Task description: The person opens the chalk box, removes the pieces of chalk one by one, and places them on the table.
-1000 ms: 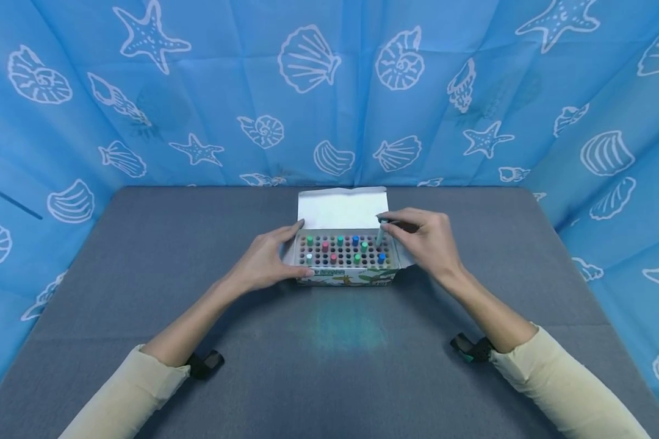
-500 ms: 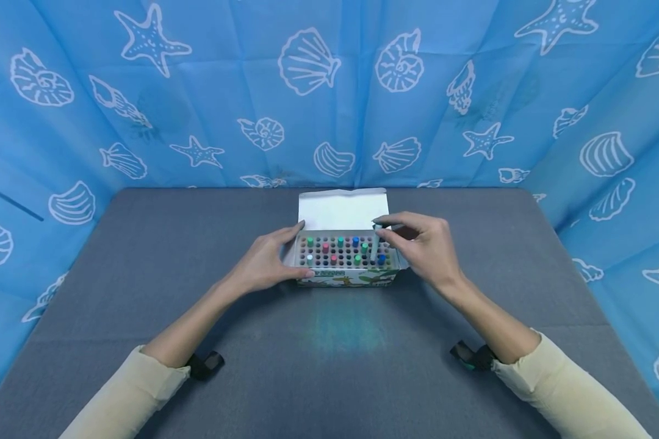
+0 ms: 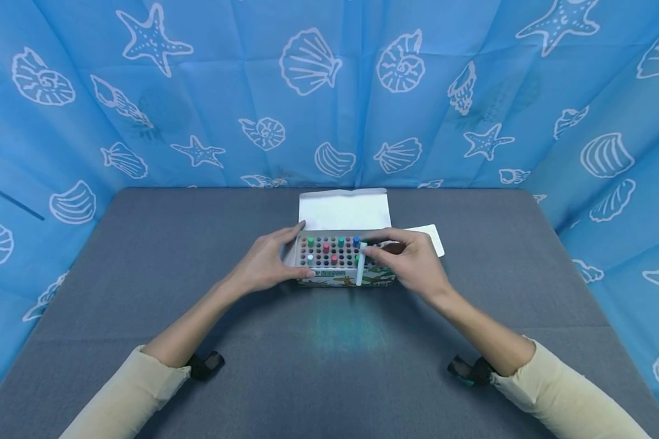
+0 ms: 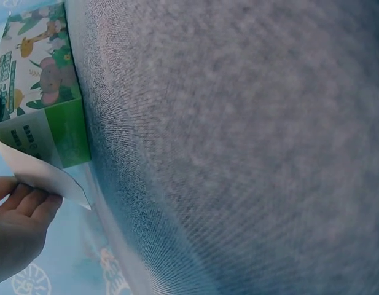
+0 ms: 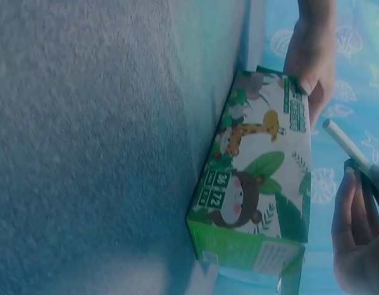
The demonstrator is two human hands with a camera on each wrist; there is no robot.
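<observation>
A slim, pale blue-white cylindrical stick (image 3: 360, 268) hangs slightly tilted before the near wall of an open rectangular cardboard box (image 3: 325, 280) printed with green leaves and cartoon animals; the right hand (image 3: 414, 261) pinches its upper part between thumb and fingers, and the right wrist view shows it apart from the box. The left hand (image 3: 266, 259) grips the box's left end, thumb on the near edge, fingers at the far corner. Green, pink, blue and white round-topped pieces (image 3: 326, 247) stand in a grid of holes inside. Behind them rises the white lid (image 3: 343, 210). The box rests on a grey fabric-covered table (image 3: 318, 372), before a blue curtain (image 3: 357, 116) with white seashells and starfish.
</observation>
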